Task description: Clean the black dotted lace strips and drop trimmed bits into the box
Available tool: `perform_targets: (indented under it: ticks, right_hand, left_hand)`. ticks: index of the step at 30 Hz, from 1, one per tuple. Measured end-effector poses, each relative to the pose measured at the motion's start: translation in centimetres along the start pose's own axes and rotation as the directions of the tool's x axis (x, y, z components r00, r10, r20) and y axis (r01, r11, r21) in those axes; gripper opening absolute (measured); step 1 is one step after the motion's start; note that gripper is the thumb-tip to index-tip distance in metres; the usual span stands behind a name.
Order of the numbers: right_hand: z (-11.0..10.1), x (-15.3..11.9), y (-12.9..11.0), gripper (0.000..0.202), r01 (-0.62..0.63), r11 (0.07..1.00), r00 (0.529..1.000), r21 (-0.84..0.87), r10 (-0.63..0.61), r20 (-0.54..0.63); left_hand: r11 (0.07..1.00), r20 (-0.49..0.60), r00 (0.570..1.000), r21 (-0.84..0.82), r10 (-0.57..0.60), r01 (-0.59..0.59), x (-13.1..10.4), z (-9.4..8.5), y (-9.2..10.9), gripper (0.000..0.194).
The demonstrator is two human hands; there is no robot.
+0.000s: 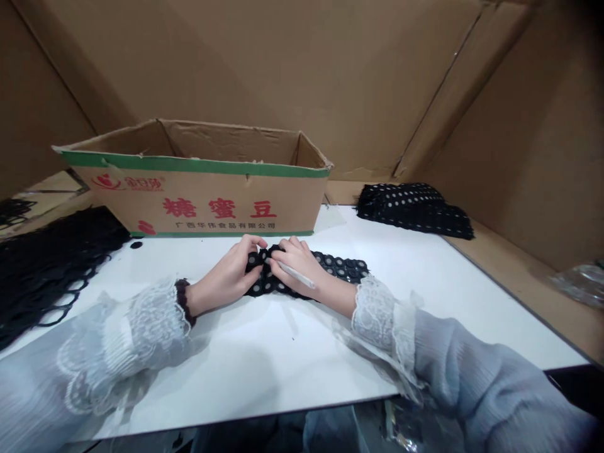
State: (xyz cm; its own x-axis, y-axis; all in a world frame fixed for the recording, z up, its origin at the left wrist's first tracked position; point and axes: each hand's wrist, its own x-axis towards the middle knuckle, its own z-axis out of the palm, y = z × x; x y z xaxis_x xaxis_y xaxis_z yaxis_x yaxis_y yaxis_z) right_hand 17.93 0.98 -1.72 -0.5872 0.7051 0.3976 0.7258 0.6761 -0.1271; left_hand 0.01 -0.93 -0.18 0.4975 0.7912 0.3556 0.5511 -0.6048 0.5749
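In front of me a black strip with rows of pale-centred round pieces (346,269) lies flat on the white table. My left hand (224,277) grips its left end, thumb and forefinger curled around one of the round pieces. Over the middle of the strip, my right hand (302,267) is closed around a slim white pen-shaped tool (296,275), its tip towards the left fingers. The tool's exact kind does not show. Part of the strip is hidden under my right hand.
An open cardboard box (202,195) stands behind my hands. Black ring-patterned openwork material (56,264) spreads at the left, a small black disc (136,245) close by. Folded black dotted strips (413,207) lie at the back right. Cardboard walls (283,69) enclose the white table (226,371).
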Motion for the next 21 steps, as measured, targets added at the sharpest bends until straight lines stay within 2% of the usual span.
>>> perform_targets:
  ticks: [3, 5, 8, 10, 17, 21]
  right_hand:
    - [-0.3, 0.1, 0.3, 0.03, 0.012, 1.0, 1.0, -0.01, -0.012, 0.0]
    - [-0.6, 0.2, 0.6, 0.031, 0.004, 0.997, 0.999, 0.081, -0.008, 0.043]
    - [-0.8, 0.4, 1.1, 0.035, -0.101, 0.955, 0.989, 0.28, 0.066, 0.133]
    - [-0.7, 0.5, 1.1, 0.036, -0.157, 0.926, 0.98, 0.343, 0.104, 0.167]
    - [-0.6, 0.7, 0.7, 0.033, -0.209, 0.902, 0.975, 0.377, 0.16, 0.157]
    - [-1.1, 0.8, 0.6, 0.033, -0.251, 0.871, 0.965, 0.423, 0.191, 0.178]
  left_hand:
    - [0.989, -0.024, 0.999, 0.138, 0.049, -0.045, 0.0, 0.1, -0.1, 0.029]
    - [0.99, -0.046, 0.999, 0.143, 0.008, -0.001, 0.0, 0.0, -0.2, 0.033]
    - [0.993, -0.02, 0.993, 0.008, -0.118, 0.118, 0.1, -0.1, -0.4, 0.04]
    - [0.978, 0.025, 0.983, -0.096, -0.181, 0.183, 0.2, -0.2, -0.6, 0.042]
    - [0.909, 0.074, 0.948, -0.272, -0.309, 0.317, 0.4, -0.2, -1.0, 0.045]
    - [0.822, 0.12, 0.917, -0.41, -0.381, 0.395, 0.6, -0.4, -1.0, 0.046]
